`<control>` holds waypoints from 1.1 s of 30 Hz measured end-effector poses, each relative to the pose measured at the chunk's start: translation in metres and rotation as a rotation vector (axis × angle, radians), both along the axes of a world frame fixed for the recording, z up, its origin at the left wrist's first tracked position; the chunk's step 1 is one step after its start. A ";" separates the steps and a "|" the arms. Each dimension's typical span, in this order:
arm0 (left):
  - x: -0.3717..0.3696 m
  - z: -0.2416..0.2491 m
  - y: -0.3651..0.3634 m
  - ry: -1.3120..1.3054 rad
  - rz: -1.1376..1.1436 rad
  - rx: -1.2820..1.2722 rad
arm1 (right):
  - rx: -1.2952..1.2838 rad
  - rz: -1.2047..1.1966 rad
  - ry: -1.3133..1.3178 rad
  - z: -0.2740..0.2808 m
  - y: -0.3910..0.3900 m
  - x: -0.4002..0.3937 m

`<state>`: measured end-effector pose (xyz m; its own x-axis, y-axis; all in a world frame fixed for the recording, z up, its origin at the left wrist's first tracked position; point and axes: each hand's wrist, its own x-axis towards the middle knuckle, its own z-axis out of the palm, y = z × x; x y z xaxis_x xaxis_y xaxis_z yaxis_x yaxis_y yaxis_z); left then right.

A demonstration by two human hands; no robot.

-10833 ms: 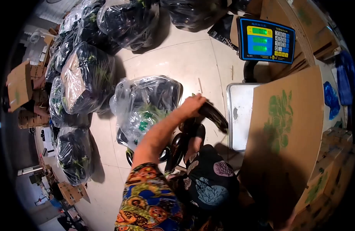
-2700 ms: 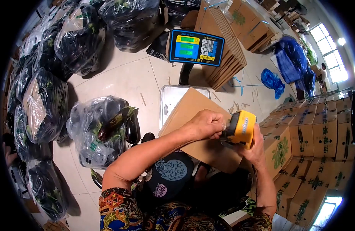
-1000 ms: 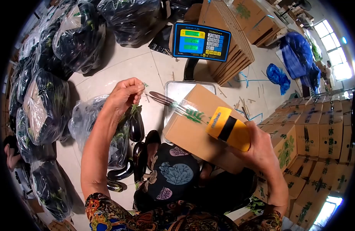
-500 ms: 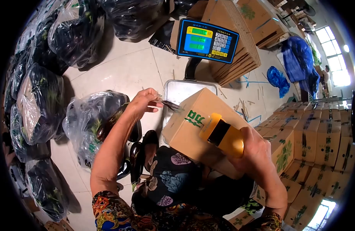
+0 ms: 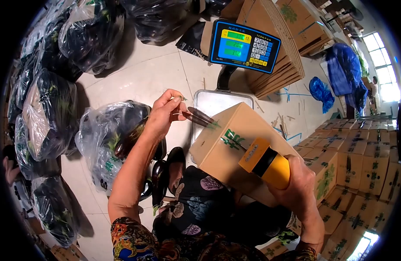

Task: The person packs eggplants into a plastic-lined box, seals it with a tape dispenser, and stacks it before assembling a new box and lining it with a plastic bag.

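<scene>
My right hand (image 5: pixel 296 180) is wrapped round a yellow and black tape dispenser (image 5: pixel 266 164), held over the top of a cardboard box (image 5: pixel 213 148). The fingers of my left hand (image 5: pixel 165 111) are pinched at a small clear tape end, just beyond the box's left edge. A strip of clear printed tape (image 5: pixel 200 117), with a dark eggplant picture and green marks, appears to run from those fingers towards the dispenser. The box sits tilted in view, partly over the metal scale platform (image 5: pixel 203 96). The lower box edge is hidden by my right arm and lap.
The scale's lit display (image 5: pixel 245 46) stands at the platform's far side. Flattened cardboard (image 5: pixel 276 48) is stacked behind it. Bags of eggplants (image 5: pixel 111 143) lie to the left, loose eggplants (image 5: pixel 158 174) by my feet. Taped boxes (image 5: pixel 348 161) are stacked at right.
The view has shifted slightly. My left hand has turned, and more of the printed tape shows. The dispenser has tilted and moved a little towards me, away from my left hand.
</scene>
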<state>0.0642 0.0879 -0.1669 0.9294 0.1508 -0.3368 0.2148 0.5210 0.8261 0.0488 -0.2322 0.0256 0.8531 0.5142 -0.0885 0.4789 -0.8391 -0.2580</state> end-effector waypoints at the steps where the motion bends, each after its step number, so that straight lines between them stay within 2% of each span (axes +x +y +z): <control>1: 0.000 0.000 -0.002 -0.001 0.017 0.016 | 0.006 0.002 -0.002 0.000 0.000 -0.001; 6: 0.002 0.002 -0.015 -0.028 0.107 0.200 | 0.015 0.063 -0.089 -0.004 -0.005 -0.001; 8: 0.003 0.000 -0.019 -0.039 0.129 0.247 | 0.022 0.017 -0.036 -0.003 -0.004 -0.003; 11: 0.002 -0.003 -0.017 -0.036 0.085 0.204 | 0.035 0.003 -0.019 -0.003 -0.007 -0.004; 14: -0.002 0.002 -0.012 -0.047 0.028 0.342 | 0.065 -0.002 -0.035 -0.004 -0.010 -0.007; 17: -0.003 -0.004 -0.010 -0.063 0.023 0.357 | 0.066 -0.004 -0.035 -0.004 -0.008 -0.008; 21: 0.001 0.002 -0.017 0.035 0.009 0.236 | 0.031 -0.021 -0.018 -0.002 -0.006 -0.010; 25: 0.002 -0.003 -0.022 0.019 0.010 0.206 | 0.018 -0.034 -0.030 -0.002 -0.006 -0.014; 33: -0.002 -0.029 -0.031 -0.103 0.086 0.498 | 0.000 -0.031 -0.060 -0.003 -0.003 -0.017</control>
